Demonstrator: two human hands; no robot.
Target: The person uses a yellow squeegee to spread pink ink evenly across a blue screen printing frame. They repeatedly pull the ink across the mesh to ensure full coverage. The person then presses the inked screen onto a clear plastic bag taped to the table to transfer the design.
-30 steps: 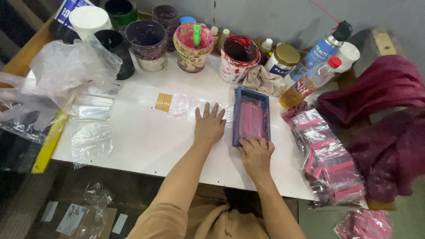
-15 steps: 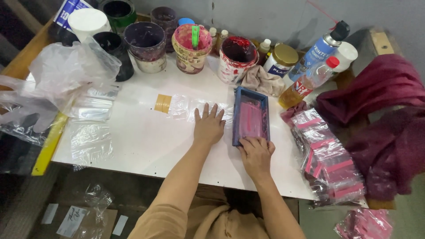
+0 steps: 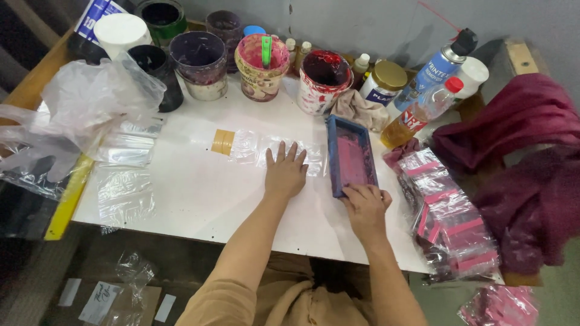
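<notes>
White worktable (image 3: 181, 199) crowded along the back with paint-stained tubs. Since a moment ago, almost nothing shifted: left hand (image 3: 285, 173) still flat, fingers spread, on the clear bag (image 3: 266, 148) with its tan header; right hand (image 3: 365, 204) still gripping the near end of the blue-framed pink screen (image 3: 351, 157) just right of it. At right, a heap of pink-banded clear packets (image 3: 450, 223); behind, a blue spray can (image 3: 436, 69) and a red-capped bottle (image 3: 420, 111).
</notes>
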